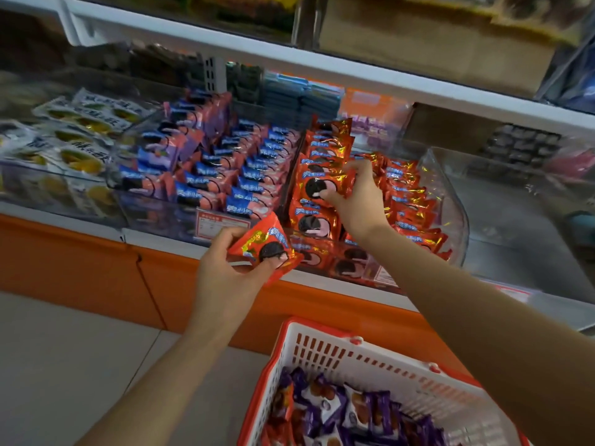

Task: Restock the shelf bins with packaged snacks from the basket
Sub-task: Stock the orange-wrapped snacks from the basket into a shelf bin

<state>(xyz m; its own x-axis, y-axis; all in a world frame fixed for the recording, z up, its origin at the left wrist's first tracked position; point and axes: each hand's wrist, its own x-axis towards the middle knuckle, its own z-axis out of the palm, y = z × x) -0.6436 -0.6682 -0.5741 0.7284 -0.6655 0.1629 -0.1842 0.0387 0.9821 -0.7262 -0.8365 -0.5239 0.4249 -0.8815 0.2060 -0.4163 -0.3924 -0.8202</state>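
Pinched between thumb and curled fingers, a red snack packet (267,249) sits tilted in the left hand (225,278), just in front of the shelf edge. The right hand (357,194) reaches into the bin, with its thumb and fingers gripping a second red packet (317,188) among those already there.

Nearest, at the bottom edge, is a white-and-red basket (354,365) holding purple packets (338,410) and a few red ones; its lower part is cut off. Beyond it runs the orange base panel (80,268) of the shelf unit.

On the shelf stand clear-walled bins side by side. The red-packet bin (409,201) is packed in rows – its front wall carries a price label, half hidden behind the right forearm. To its left is a bin of pink-and-blue packets (225,175) with its own price label (222,225), then white packets with yellow pictures (74,140). To the right curves a clear bin wall (450,188).

Farther back, blue boxes (302,94) and dark packs are blurred, and the upper shelf (354,75) hides what lies behind.
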